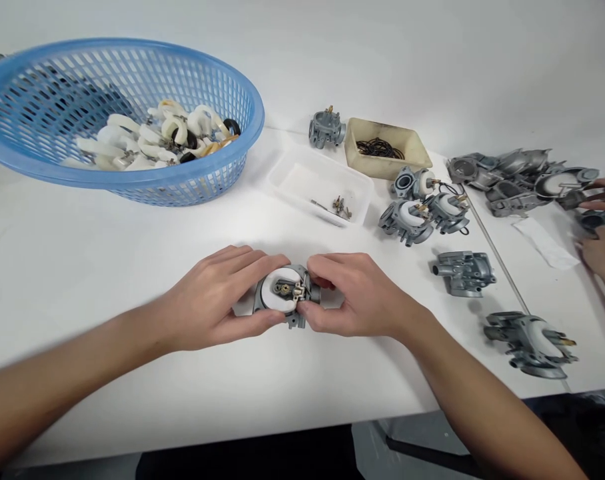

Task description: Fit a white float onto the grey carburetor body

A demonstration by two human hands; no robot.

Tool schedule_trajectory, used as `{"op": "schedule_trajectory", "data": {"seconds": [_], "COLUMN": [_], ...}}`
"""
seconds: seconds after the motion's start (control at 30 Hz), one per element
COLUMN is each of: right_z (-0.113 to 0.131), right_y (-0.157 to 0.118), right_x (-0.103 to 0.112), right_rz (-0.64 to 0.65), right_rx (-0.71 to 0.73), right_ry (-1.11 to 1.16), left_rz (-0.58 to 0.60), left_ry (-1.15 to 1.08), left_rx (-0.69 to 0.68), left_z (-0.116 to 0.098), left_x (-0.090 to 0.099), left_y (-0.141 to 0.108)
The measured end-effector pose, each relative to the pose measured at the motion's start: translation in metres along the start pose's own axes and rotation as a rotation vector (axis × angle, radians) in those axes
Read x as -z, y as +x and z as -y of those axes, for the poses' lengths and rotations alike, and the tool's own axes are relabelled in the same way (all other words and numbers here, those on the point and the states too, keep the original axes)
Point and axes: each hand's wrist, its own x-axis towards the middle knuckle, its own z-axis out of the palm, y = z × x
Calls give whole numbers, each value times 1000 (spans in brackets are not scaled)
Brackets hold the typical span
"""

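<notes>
A grey metal carburetor body (310,293) lies on the white table in front of me. In it sits a white C-shaped float (272,291), around brass jets. My left hand (227,293) grips the body from the left, thumb on the near side and fingers on the far side. At the right end, my right hand (350,290) has its thumb and forefinger closed at the float's hinge. Whether a small pin is between those fingertips is hidden.
A blue basket (182,177) of floats stands back left. A clear tray (292,180) holds small brass parts, and a cream box (382,170) holds black rings. Carburetors (465,273) lie to the right. At the far right a co-worker's hands (602,250) handle metal parts.
</notes>
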Motion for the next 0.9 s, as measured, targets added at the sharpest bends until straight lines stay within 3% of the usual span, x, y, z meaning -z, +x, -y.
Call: {"op": "schedule_trajectory", "data": {"seconds": [0.9], "right_z": [8], "right_y": [-2], "right_x": [9], "right_rz": [104], "right_rx": [-93], "right_ry": [-30], "left_rz": [-7], "left_ry": [-15], "left_rx": [1], "left_z": [2], "left_x": [-1], "left_y": [2]}}
